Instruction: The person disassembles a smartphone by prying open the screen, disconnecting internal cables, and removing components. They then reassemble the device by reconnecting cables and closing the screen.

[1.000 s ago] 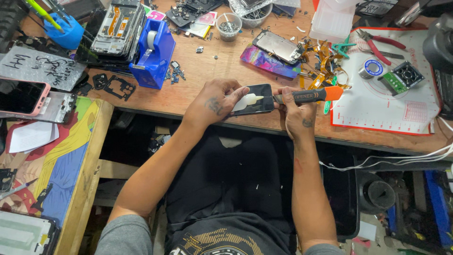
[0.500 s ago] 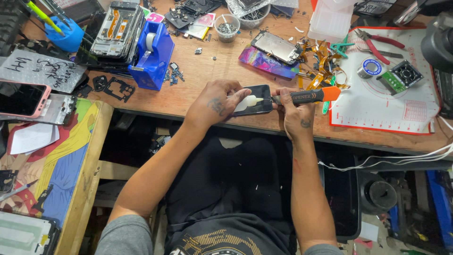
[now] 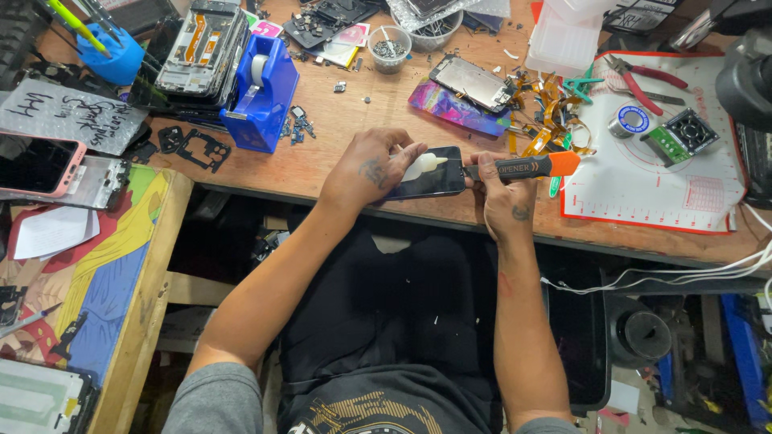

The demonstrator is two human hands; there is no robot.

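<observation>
A dark phone (image 3: 426, 183) lies flat on the wooden bench near its front edge. My left hand (image 3: 371, 167) presses down on its left part and holds a small white squeeze bottle (image 3: 424, 165) whose nozzle points right. My right hand (image 3: 503, 197) grips an opening tool with a black shaft and orange handle end (image 3: 527, 166). The tool's thin tip meets the phone's right edge beside the bottle's nozzle.
A blue tape dispenser (image 3: 259, 92) and stacked phone frames (image 3: 197, 52) sit at the left. A white mat with red border (image 3: 659, 173) holds pliers (image 3: 635, 76) and a solder reel (image 3: 631, 122). Orange flex cables (image 3: 551, 112) and a phone panel (image 3: 470, 82) lie behind my hands.
Both hands stay on the phone. The tool and my right hand have shifted only slightly along the phone's right edge.
</observation>
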